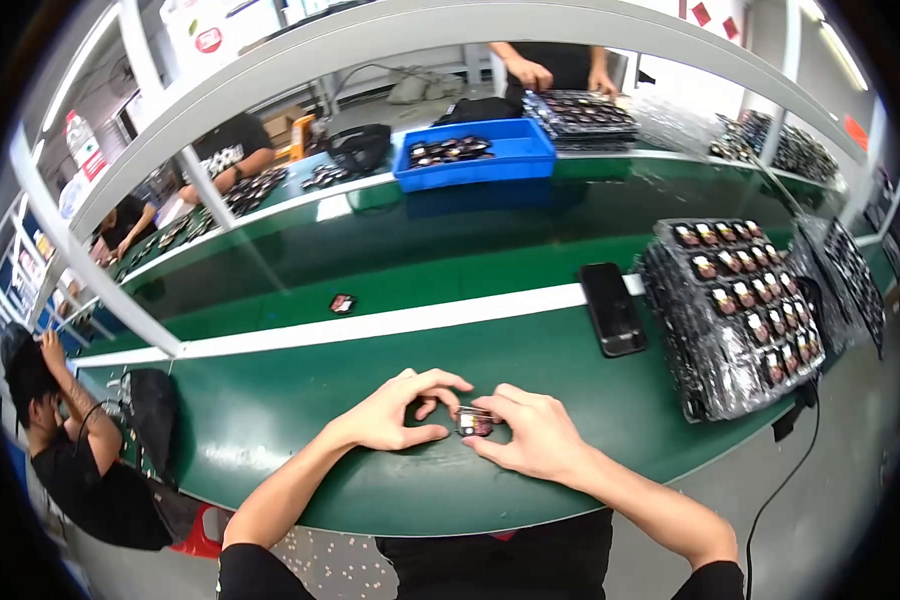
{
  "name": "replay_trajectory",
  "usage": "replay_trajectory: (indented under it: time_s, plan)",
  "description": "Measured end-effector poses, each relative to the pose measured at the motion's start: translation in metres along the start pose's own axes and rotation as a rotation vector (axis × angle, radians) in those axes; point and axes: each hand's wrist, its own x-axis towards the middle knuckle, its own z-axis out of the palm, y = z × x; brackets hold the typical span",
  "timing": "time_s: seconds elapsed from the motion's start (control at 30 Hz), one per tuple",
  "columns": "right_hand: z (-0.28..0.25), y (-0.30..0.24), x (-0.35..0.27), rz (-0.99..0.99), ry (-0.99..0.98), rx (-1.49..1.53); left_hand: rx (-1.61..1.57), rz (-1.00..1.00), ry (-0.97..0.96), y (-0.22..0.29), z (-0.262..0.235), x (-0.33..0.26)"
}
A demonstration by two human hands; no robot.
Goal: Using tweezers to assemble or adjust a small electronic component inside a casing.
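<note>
A small dark device (475,424) with a pale label and a reddish part lies low over the green worktop, right in front of me. My right hand (535,432) grips its right side between thumb and fingers. Across its upper edge runs a thin, light, metal-looking strip, too small to name. My left hand (395,412) is on the other side, thumb and index finger spread apart and the other fingers bent. Its fingertips come close to the device's left edge; whether they touch it I cannot tell.
A black phone (613,310) lies right of centre, beside stacked clear plastic trays (715,375) filled with similar devices. One loose device (342,303) sits on the conveyor (270,312) beyond the white rail (400,322). Farther back stands a blue bin (525,155). Other people work at left and across.
</note>
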Motion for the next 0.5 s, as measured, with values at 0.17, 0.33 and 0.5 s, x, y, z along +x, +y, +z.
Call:
replay_trajectory:
  time_s: [0.17, 0.33, 0.5]
  plan:
    - [-0.011, 0.004, -0.007, -0.107, 0.06, -0.025, -0.201, -0.092, 0.05, 0.006, -0.006, 0.002]
    - [-0.1, -0.034, -0.04, -0.084, 0.295, -0.2, 0.466, -0.084, 0.467, -0.028, -0.061, -0.007]
    - [-0.195, -0.039, -0.069, 0.027, 0.601, -0.479, 0.922, -0.401, 0.689, -0.084, -0.108, -0.023]
